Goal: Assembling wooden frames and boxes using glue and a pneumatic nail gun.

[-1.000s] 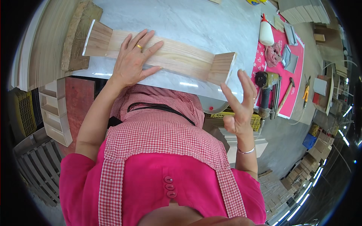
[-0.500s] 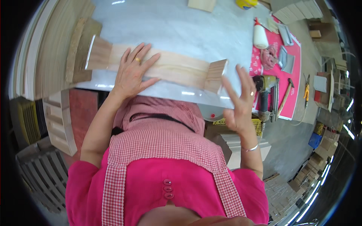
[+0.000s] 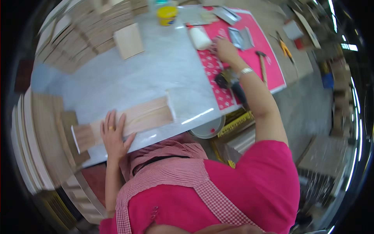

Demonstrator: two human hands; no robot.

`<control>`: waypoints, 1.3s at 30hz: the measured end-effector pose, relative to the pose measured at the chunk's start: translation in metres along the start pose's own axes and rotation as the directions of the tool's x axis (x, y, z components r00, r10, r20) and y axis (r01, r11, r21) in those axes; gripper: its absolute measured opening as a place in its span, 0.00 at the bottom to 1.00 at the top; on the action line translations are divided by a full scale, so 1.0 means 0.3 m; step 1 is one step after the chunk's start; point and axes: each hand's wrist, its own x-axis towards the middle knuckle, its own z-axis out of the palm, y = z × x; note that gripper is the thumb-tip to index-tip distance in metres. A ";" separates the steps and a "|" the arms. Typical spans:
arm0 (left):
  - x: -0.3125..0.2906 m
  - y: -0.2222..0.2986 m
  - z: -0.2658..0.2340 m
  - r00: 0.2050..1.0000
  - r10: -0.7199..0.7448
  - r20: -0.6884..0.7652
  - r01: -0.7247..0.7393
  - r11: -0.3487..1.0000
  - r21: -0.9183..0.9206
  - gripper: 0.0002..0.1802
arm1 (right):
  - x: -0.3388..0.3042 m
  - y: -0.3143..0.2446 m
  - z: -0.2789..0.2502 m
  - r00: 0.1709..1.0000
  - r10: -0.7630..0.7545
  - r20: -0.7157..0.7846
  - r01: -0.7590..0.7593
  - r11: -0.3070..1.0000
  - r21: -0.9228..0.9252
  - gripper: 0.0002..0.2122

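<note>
A wooden U-shaped piece (image 3: pixel 146 116), a long pale board with short end pieces, lies at the table's near edge. My left hand (image 3: pixel 113 134) rests on it near its left end, fingers stretched out and gripping nothing. Reaching far to the right, my right hand (image 3: pixel 226 50) has its fingers closed on a crumpled pink rag (image 3: pixel 213 47), mostly hidden by the hand. Just left of the rag lies a white glue bottle (image 3: pixel 200 38) with a red tip. Below my right forearm, partly covered by it, is a nail gun (image 3: pixel 230 81).
Stacked wooden boards (image 3: pixel 43 136) stand along the left, with more wooden pieces (image 3: pixel 93 29) at the back. A loose board (image 3: pixel 129 41) lies near them, and a yellow tub (image 3: pixel 167 15) stands behind. On the pink sheet (image 3: pixel 272 74) are a hammer (image 3: pixel 262 68) and metal pieces (image 3: pixel 241 38).
My right hand has moved from beside the wooden piece's right end, out to the rag, and closed on it. My left hand stays on the wood. The view has swung right.
</note>
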 end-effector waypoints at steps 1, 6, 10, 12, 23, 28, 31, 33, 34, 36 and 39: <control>-0.011 0.001 0.001 1.000 -0.031 0.001 0.031 0.999 0.019 0.38 | 0.002 -0.029 -0.002 0.997 -0.030 -0.071 0.027 0.998 -0.052 0.09; -0.023 -0.004 0.004 1.000 0.020 0.003 -0.020 0.999 0.042 0.38 | 0.023 -0.036 -0.006 0.980 0.081 -0.184 -0.083 0.997 -0.004 0.14; -0.009 -0.018 0.022 0.999 0.049 -0.020 -0.048 0.997 0.054 0.38 | -0.056 0.015 -0.034 0.930 0.277 -0.240 -0.243 0.957 0.161 0.22; -0.024 -0.025 0.036 0.999 0.024 -0.030 -0.022 0.998 0.063 0.38 | -0.138 0.008 -0.076 0.870 0.346 -0.350 -0.243 0.920 0.307 0.27; -0.023 -0.025 0.037 0.999 0.021 -0.035 -0.018 0.996 0.084 0.37 | -1.347 0.209 0.026 -0.132 0.989 -0.066 -0.983 -0.123 0.136 0.48; -0.022 -0.034 0.043 0.999 0.011 -0.040 -0.008 0.998 0.069 0.37 | -1.410 0.194 0.087 -0.198 0.980 -0.023 -0.942 -0.184 0.282 0.50; -0.035 -0.025 0.036 0.999 -0.002 -0.042 0.005 0.998 0.061 0.37 | -1.416 0.203 0.077 -0.197 0.980 -0.017 -0.937 -0.183 0.297 0.50; -0.048 -0.036 0.032 0.999 -0.018 -0.031 0.020 0.997 0.071 0.37 | -1.429 0.203 0.071 -0.217 0.974 0.060 -0.932 -0.225 0.283 0.49; -0.055 -0.038 0.039 0.999 -0.016 -0.038 0.019 0.998 0.063 0.37 | -1.432 0.202 0.061 -0.200 0.978 0.058 -0.937 -0.208 0.280 0.49; -0.063 -0.038 0.047 0.999 -0.017 -0.047 0.020 0.998 0.052 0.37 | -1.445 0.201 0.032 -0.145 0.989 -0.029 -0.945 -0.130 0.298 0.47; -0.043 -0.008 0.022 0.998 -0.006 -0.057 0.007 1.000 0.027 0.37 | -1.462 0.177 -0.064 -0.116 0.988 -0.107 -0.962 -0.085 0.259 0.46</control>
